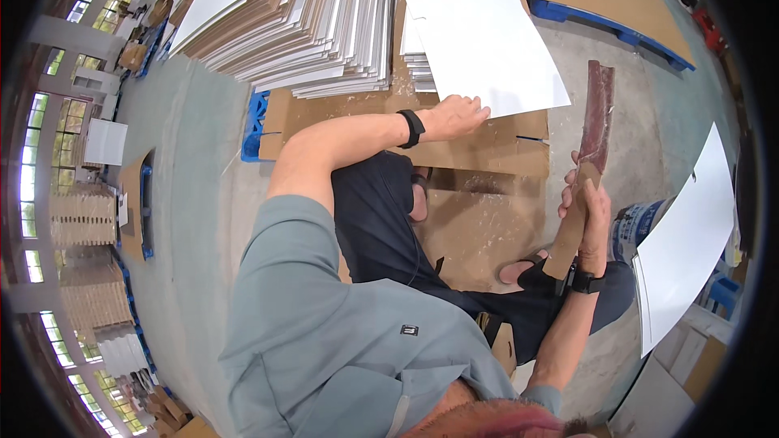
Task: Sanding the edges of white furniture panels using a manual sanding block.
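My left hand (458, 118) is closed at the near edge of a large white sheet (487, 40), its fingers curled at the corner. The sheet lies at an angle over a low stack of white-faced boards (415, 61). Off to the right, my right hand (594, 207) is wrapped around a long narrow strip (598, 109). Its far part is dark red and worn; its near part is plain tan and runs down past my wrist. The strip is held apart from the sheet.
A tall fanned stack of white-faced boards (324, 24) stands at the far left on a cardboard-covered blue pallet (258, 126). Another blue pallet (625, 28) lies far right. White panels (690, 243) lean near a round tub (637, 227) beside my right knee.
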Demonstrator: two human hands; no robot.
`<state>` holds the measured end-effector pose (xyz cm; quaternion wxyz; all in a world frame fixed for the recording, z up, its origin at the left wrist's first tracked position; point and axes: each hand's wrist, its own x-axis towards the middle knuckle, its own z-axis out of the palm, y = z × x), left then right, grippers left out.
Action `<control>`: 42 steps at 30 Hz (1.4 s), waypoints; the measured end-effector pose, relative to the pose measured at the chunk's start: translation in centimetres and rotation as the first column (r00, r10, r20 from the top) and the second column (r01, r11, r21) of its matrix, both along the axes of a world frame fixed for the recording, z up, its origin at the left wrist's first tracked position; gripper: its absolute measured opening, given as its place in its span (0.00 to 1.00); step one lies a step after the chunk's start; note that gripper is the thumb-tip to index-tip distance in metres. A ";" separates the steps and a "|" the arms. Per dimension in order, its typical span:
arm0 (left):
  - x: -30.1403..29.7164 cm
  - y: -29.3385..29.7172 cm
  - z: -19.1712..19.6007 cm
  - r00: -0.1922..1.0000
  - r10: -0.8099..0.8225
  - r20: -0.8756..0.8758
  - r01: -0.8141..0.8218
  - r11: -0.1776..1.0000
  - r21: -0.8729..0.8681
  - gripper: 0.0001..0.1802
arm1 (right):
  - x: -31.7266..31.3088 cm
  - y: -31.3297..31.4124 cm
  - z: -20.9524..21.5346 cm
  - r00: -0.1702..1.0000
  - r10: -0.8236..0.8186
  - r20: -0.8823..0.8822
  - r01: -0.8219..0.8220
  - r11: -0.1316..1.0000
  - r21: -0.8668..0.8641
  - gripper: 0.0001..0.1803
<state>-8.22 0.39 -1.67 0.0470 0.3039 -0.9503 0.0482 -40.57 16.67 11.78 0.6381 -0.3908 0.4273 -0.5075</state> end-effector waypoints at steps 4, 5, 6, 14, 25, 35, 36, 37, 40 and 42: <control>2.3 -2.1 -0.2 0.745 0.527 -0.409 -0.482 0.849 0.215 0.32 | -0.5 0.9 -0.2 1.000 0.021 -0.006 -0.020 0.999 0.038 0.35; 3.2 -3.1 -0.4 0.624 0.683 -0.379 -0.634 0.727 0.265 0.32 | -0.6 1.1 -0.1 1.000 0.022 -0.009 -0.022 0.999 0.025 0.35; 4.4 -4.2 -0.6 0.504 0.758 -0.414 -0.729 0.630 0.267 0.31 | -0.8 1.2 -0.1 1.000 0.006 0.012 -0.006 1.000 -0.003 0.35; 5.2 -8.5 -2.1 0.150 0.960 -0.238 0.027 0.237 0.971 0.30 | -0.8 1.4 -0.3 1.000 0.016 -0.005 -0.016 1.000 0.008 0.32; 6.4 -7.2 8.4 0.193 0.836 -0.514 -0.037 0.529 0.848 0.28 | 0.3 1.1 -3.1 0.998 -0.014 0.068 0.007 0.996 0.090 0.36; 7.7 2.4 14.8 0.706 0.590 -0.393 -0.459 0.803 0.380 0.19 | 2.1 2.1 -2.9 1.000 0.002 0.009 -0.002 1.000 0.021 0.34; 7.3 3.3 14.7 0.770 0.562 -0.302 -0.464 0.818 0.339 0.19 | 2.4 2.1 -3.0 1.000 0.006 0.011 -0.006 1.000 0.006 0.33; 7.0 3.9 14.5 0.760 0.611 -0.223 -0.506 0.771 0.388 0.19 | 2.6 2.2 -3.2 1.000 0.024 0.002 -0.024 0.999 0.044 0.33; 7.0 4.6 13.5 0.838 0.482 -0.256 -0.389 0.857 0.339 0.18 | 3.0 2.2 -3.7 0.998 -0.032 -0.047 0.034 0.999 0.027 0.33; 7.3 4.6 12.8 0.879 0.404 -0.255 -0.350 0.908 0.232 0.17 | 3.1 2.2 -3.8 0.985 -0.027 -0.171 0.041 0.996 0.081 0.32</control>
